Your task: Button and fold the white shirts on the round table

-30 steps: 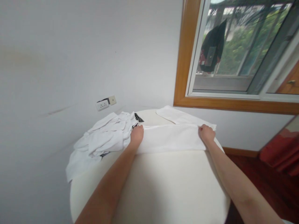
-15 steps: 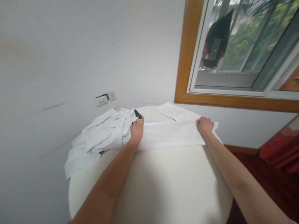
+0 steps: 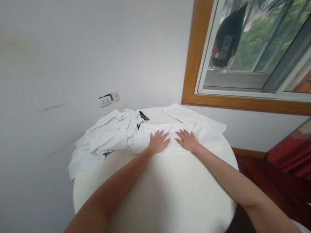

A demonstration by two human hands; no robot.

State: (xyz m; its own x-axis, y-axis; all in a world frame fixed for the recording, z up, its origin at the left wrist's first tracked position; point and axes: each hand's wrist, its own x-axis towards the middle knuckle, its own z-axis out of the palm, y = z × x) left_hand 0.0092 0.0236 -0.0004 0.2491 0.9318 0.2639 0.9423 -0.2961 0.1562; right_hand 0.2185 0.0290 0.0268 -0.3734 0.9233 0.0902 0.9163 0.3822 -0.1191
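A white garment (image 3: pixel 206 131) lies folded into a long strip across the far part of the round table, one narrow sleeve-like piece (image 3: pixel 178 111) sticking out behind it. My left hand (image 3: pixel 158 142) rests flat on the strip, fingers spread. Just to its right, my right hand (image 3: pixel 187 140) is also laid flat on the cloth with its fingers apart. Neither hand grips anything. At the strip's left end sits a crumpled heap of white clothes (image 3: pixel 109 131), with bits of black-and-white patterned fabric (image 3: pixel 143 116) showing at its edges.
The white round table (image 3: pixel 155 187) stands against a pale wall (image 3: pixel 73 48) with a socket (image 3: pixel 105 101). A wood-framed window (image 3: pixel 189 64) is at the upper right. Red fabric (image 3: pixel 289 152) hangs over a dark reddish floor (image 3: pixel 257 171) on the right.
Both hands have let go of the garment's two ends and moved inward to its middle, where they now lie flat and open. The strip's right side looks less sharply folded.
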